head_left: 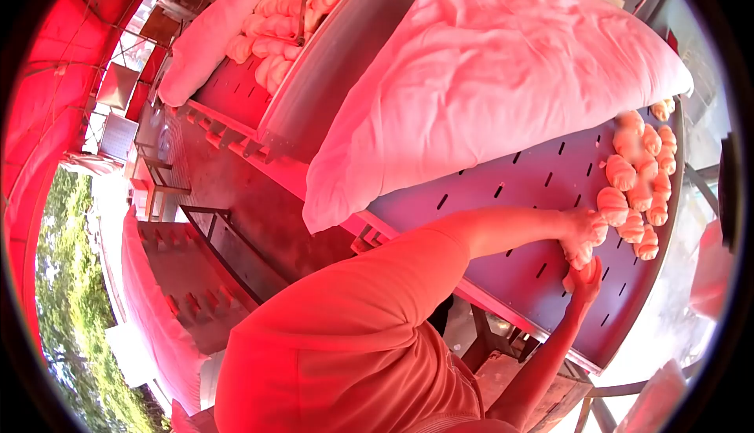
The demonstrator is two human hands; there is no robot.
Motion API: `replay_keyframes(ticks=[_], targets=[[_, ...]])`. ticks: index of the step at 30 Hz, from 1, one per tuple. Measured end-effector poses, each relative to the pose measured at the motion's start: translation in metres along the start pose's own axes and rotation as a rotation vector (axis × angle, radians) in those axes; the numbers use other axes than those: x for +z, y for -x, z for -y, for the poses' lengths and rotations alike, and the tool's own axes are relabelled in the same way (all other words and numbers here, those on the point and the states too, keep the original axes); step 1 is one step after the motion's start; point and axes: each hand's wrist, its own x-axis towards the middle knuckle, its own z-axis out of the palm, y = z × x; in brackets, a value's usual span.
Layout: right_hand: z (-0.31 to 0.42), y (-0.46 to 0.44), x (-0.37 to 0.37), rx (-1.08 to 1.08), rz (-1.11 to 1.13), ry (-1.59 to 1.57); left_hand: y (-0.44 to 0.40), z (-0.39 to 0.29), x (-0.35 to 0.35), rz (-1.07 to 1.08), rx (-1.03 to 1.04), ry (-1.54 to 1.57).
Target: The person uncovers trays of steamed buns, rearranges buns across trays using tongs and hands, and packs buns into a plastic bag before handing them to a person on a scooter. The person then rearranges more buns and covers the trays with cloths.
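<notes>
Got left hand (pixel 579 238) and right hand (pixel 583 277) close together over slotted tray (pixel 503 288), with left just beside nearest dough rolls (pixel 620 172). On both, fingers curled inward; can't tell if clasping dough, too small in view. Find rolls clustered along tray's right end, next to bunched cover (pixel 503 95) draped across same tray. At upper left, see piled rolls (pixel 267 25) beside folded cover (pixel 208 48).
</notes>
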Motion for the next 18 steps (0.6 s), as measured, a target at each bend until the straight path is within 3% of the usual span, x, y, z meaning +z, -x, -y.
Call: replay_keyframes(ticks=[3,4,5,6,8,12,15,16,17,18], targets=[[0.089,0.050,0.008,0.136,0.059,-0.241,0.054,-0.008,-0.046,-0.363,0.129,-0.024],[0.112,0.062,0.014,0.080,0.114,-0.315,0.075,-0.012,-0.063,-0.498,0.185,-0.016],[0.137,0.068,0.023,0.018,0.166,-0.391,0.101,-0.012,-0.089,-0.351,0.012,0.075],[0.166,0.072,0.034,-0.052,0.218,-0.468,0.129,-0.009,-0.118,-0.355,-0.084,0.236],[0.227,0.080,0.061,-0.117,0.336,-0.531,0.207,-0.002,-0.177,-0.386,-0.155,0.108],[0.329,0.103,0.141,-0.185,0.580,-0.641,0.409,0.055,-0.263,-0.548,-0.377,0.303],[0.415,0.138,0.222,-0.259,0.812,-0.655,0.579,0.086,-0.321,-0.817,-0.801,-0.144],[0.447,0.150,0.256,-0.349,0.879,-0.596,0.632,0.089,-0.330,-0.984,-1.105,-0.177],[0.481,0.169,0.292,-0.360,0.947,-0.593,0.685,0.106,-0.341,-0.969,-1.185,-0.066],[0.510,0.181,0.332,-0.510,0.937,-0.533,0.732,0.127,-0.347,-0.922,-1.258,-0.008]])
